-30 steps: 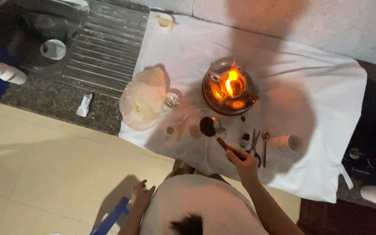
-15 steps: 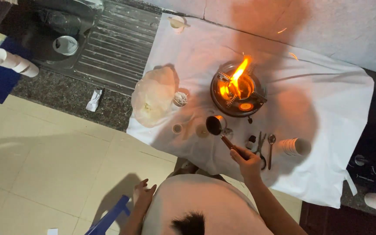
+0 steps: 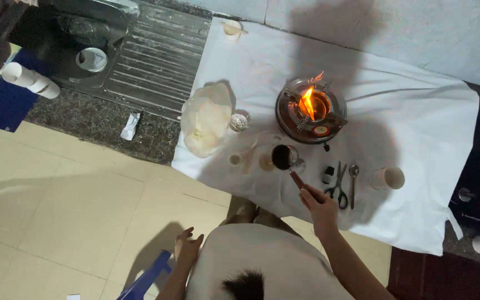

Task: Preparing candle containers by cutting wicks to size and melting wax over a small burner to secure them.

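View: looking straight down from above the person's head at a bench draped in a white cloth (image 3: 418,128).

Right hand (image 3: 320,203): fingers closed around the dark handle of a small pot (image 3: 282,156). The hand sits at 5 o'clock from the pot.

Pot: it holds a dark liquid and sits low over the cloth, at 7 o'clock from the burner; I cannot tell whether it touches the cloth.

Burner (image 3: 311,109): a round metal stove near the cloth's middle, with an open orange flame leaning toward 12 o'clock.

Left hand (image 3: 189,247): down by the person's side, well apart from the bench, fingers loosely spread, holding nothing.

Near the pot: a pale bag (image 3: 205,118) at 10 o'clock, a small round ball (image 3: 239,121) just beside the bag, and a small cup (image 3: 235,160) at 9 o'clock.

Right of the pot: a small dark bottle (image 3: 328,175), scissors (image 3: 338,186), a spoon (image 3: 353,180) and a paper cup (image 3: 387,178) lying on its side, all in a row toward 3 o'clock.

Far left: a metal sink (image 3: 140,50) with a ribbed drainboard.

Risk, flame: the fire is bare and the cloth lies right under it, so a tipped burner or a stray spark could likely scorch the fabric.

Risk, spill: the pot is held by one long handle only; a tilt of the wrist could slop dark liquid on the cloth.

Risk, sleeve and bag: reaching across the flame could burn the arm, and the bag may singe if nudged closer.
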